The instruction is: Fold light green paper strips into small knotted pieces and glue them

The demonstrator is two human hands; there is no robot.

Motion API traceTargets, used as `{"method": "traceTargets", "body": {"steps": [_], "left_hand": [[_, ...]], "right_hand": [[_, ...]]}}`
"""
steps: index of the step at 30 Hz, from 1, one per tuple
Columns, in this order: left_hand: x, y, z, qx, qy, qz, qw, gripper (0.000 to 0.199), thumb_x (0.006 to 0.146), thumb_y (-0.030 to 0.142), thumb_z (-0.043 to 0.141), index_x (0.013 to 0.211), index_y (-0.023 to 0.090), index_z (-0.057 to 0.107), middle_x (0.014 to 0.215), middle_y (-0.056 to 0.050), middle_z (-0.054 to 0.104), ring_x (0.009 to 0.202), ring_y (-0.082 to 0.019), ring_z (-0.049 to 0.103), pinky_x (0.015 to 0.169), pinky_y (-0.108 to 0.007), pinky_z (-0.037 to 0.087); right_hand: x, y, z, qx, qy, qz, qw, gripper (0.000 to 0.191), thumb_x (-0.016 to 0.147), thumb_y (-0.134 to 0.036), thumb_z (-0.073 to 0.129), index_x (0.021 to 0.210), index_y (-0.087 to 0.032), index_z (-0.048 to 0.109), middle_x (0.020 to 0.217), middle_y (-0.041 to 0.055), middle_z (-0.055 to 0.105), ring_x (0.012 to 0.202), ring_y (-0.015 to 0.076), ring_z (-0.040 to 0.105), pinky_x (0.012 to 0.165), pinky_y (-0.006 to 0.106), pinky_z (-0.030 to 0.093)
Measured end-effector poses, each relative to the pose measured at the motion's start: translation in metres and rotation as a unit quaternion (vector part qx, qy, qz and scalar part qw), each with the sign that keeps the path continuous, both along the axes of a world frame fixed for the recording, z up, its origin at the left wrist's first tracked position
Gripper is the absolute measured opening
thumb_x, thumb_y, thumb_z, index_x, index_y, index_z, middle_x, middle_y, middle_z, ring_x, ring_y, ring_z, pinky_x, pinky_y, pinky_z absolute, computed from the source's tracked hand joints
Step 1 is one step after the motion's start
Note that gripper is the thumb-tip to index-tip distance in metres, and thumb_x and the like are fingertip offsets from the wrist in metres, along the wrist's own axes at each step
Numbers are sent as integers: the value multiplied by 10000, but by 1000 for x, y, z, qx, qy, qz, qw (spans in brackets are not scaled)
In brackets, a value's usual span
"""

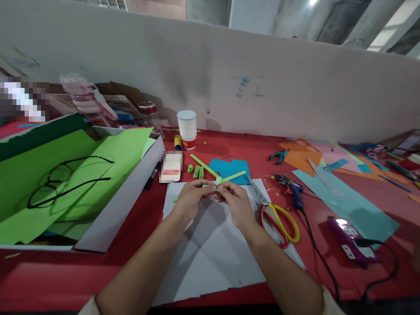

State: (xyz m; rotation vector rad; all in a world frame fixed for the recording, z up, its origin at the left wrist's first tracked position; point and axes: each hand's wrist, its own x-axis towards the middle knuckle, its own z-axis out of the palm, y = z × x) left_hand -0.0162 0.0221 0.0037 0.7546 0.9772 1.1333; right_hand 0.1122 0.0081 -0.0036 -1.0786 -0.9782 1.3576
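Observation:
Two light green paper strips (233, 176) cross at a small folded square, their long ends pointing away from me to the left and right. My left hand (194, 194) pinches the folded part from one side. My right hand (234, 197) pinches it from the other, the fingertips of both hands nearly touching. Under my hands lies a white paper sheet (213, 258). Just beyond them are small green folded paper pieces (198, 171) and a blue paper piece (229, 170). Scissors (278, 221) with red and yellow handles rest beside my right wrist.
On the left stands a box (98, 218) holding green paper and eyeglasses (49, 188). A paper cup (187, 131) stands behind. To the right are a glue gun (295, 192), pliers (278, 156), a purple power socket (351, 245) with a black cord, and coloured paper sheets (354, 205).

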Motion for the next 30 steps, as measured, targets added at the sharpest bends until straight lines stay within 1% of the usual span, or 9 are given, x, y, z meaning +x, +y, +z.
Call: {"method": "traceTargets", "body": {"steps": [5,10,13,15,16,18,21,26,30], "left_hand": [[0,0,2,-3,13,5,1000,163,539,194,772,657,149,668,608,-4,638,545,-92,534,582,-243,406],[0,0,5,-6,18,22,1000,170,526,174,773,648,141,660,571,-1,619,522,-88,534,551,-220,408],[-1,2,5,3,-27,25,999,141,598,231,730,675,134,665,604,-24,637,532,-106,565,553,-223,442],[-1,3,4,-20,-80,14,996,166,679,287,656,725,128,671,621,-46,650,540,-124,586,558,-239,471],[-1,4,4,-38,-99,8,994,153,693,267,634,749,130,670,619,-49,652,542,-128,593,559,-239,480],[1,4,2,-65,-111,0,992,115,656,153,642,767,136,666,610,-35,652,545,-112,595,568,-214,483],[4,2,0,-60,-105,-2,993,191,585,29,662,737,144,660,627,-9,650,566,-81,589,594,-174,474],[7,0,-3,-36,-106,-4,994,181,570,53,698,722,147,672,613,4,642,557,-78,570,580,-181,455],[10,-1,-5,-34,-111,11,993,138,573,99,728,699,137,685,658,-11,660,577,-79,570,601,-197,452]], "right_hand": [[0,0,1,14,-32,-23,999,157,727,-314,640,688,-163,627,577,-22,608,520,93,549,514,211,425],[-1,0,7,-18,-19,-1,1000,174,675,-321,682,723,-160,640,612,-11,637,554,106,580,565,234,461],[0,1,10,-39,8,-9,999,174,635,-302,708,705,-161,634,582,-29,619,527,94,564,552,229,449],[2,2,11,-45,33,-14,998,173,629,-301,713,694,-163,633,576,-32,613,517,87,551,539,223,435],[3,3,11,-47,46,-14,998,172,627,-300,717,689,-163,633,580,-31,615,519,84,548,536,220,428],[4,4,11,-51,66,-11,996,170,621,-292,726,681,-162,635,585,-27,617,523,80,543,534,215,419],[4,4,10,-54,74,-6,996,160,614,-279,730,679,-161,643,576,-29,609,520,76,535,538,215,412],[3,3,10,-50,71,-11,996,154,604,-277,734,672,-168,650,584,-38,600,513,75,530,544,225,416],[3,3,11,-48,71,-22,996,167,594,-283,740,669,-166,647,564,-39,597,504,76,521,530,222,408]]}}
